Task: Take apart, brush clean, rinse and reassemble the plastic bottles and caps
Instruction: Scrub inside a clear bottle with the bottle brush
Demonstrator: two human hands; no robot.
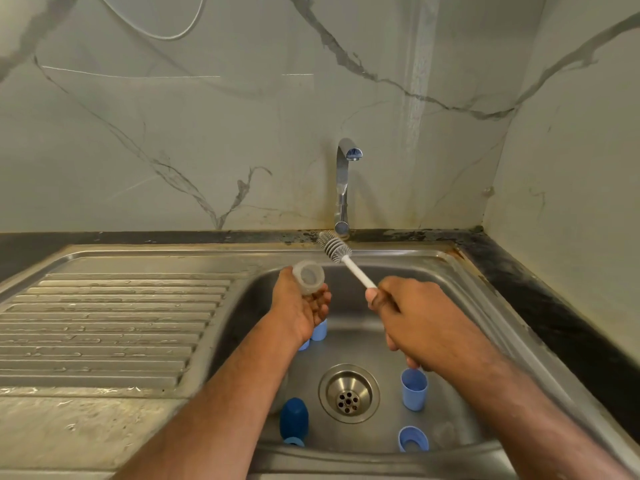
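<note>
I hold a clear bottle and a white brush over the steel sink.

My left hand (pixel 300 308) holds the small clear plastic bottle (pixel 308 277) with its open mouth turned toward me; my right hand (pixel 414 325) grips the handle of the white bottle brush (pixel 346 260), whose bristle head is just beside the bottle, apart from it. Behind stands one chrome tap (pixel 343 188). In the stainless steel sink (pixel 460 282), around the round drain (pixel 348 393), I count one dark blue rounded cap (pixel 293 419) and two pale blue plastic cups (pixel 414 389) at the right. My left forearm hides part of two more pale blue pieces (pixel 319 330). The bottle looks cloudy and translucent.
</note>
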